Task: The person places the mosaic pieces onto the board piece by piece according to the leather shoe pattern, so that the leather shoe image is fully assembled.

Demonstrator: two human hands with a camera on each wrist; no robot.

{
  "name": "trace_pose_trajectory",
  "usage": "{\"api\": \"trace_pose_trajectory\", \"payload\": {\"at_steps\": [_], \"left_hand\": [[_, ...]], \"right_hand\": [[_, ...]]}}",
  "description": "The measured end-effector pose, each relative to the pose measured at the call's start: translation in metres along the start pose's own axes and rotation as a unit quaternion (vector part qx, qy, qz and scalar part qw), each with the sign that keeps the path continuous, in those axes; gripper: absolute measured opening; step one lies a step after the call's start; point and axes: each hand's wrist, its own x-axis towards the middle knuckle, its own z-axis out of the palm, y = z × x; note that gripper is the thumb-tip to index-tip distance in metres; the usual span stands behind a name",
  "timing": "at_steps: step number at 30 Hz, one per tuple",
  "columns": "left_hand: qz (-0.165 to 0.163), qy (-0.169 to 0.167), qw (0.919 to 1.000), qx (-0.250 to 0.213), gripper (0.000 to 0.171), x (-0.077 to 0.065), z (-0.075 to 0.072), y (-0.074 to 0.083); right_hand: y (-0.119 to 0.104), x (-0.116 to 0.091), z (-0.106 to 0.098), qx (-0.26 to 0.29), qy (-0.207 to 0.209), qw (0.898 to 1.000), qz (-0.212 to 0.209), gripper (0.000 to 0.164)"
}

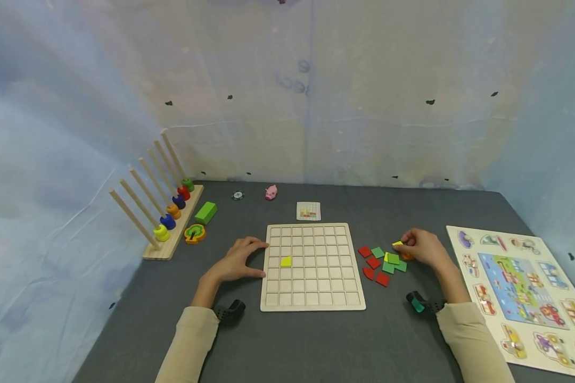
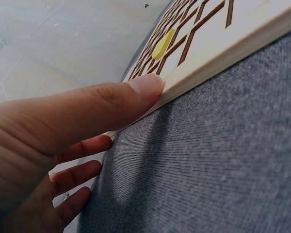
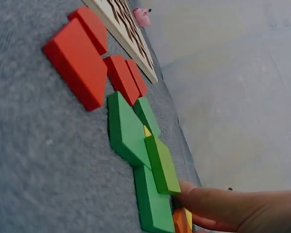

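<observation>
A square wooden grid board (image 1: pixel 312 308) lies in front of me, with one yellow tile (image 1: pixel 286 261) in a cell on its left side. My left hand (image 1: pixel 237 261) touches the board's left edge, thumb and index finger spread along it. In the left wrist view the thumb (image 2: pixel 148 87) rests against the rim. To the right of the board, my right hand (image 1: pixel 424 247) pinches a yellow tile (image 1: pixel 397 243) between thumb and fingers. Under that hand an orange tile (image 1: pixel 407 257) shows partly. Beside it lie green tiles (image 3: pixel 128 131) and red tiles (image 3: pixel 77 63).
A small pattern card (image 1: pixel 309 211) lies behind the board, near a pink pig figure (image 1: pixel 271 192) and a round token (image 1: pixel 238 195). At left are a peg stand (image 1: pixel 184 218), a green block (image 1: pixel 206 213) and a tree piece (image 1: pixel 194 234). A picture puzzle (image 1: pixel 469 292) occupies the right.
</observation>
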Motion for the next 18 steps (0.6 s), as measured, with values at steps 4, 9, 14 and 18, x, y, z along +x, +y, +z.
{"api": "trace_pose_trajectory", "payload": {"at_steps": [4, 9, 14, 18], "left_hand": [[0.002, 0.0, 1.0, 0.002, 0.072, 0.0, 0.001, -0.001], [0.004, 0.0, 1.0, 0.001, 0.072, 0.0, 0.001, -0.002], [0.005, 0.001, 1.0, -0.001, 0.072, 0.0, 0.0, -0.001], [0.006, 0.0, 1.0, -0.001, 0.072, -0.001, 0.0, -0.001]], "right_hand": [[0.0, 0.0, 0.003, 0.012, 0.003, 1.0, -0.004, 0.029], [-0.002, 0.001, 0.005, 0.028, 0.006, 0.999, -0.032, 0.027], [-0.007, 0.005, 0.005, 0.045, 0.011, 0.998, -0.041, 0.017], [-0.016, 0.008, 0.005, 0.059, 0.025, 0.997, -0.043, 0.014]]}}
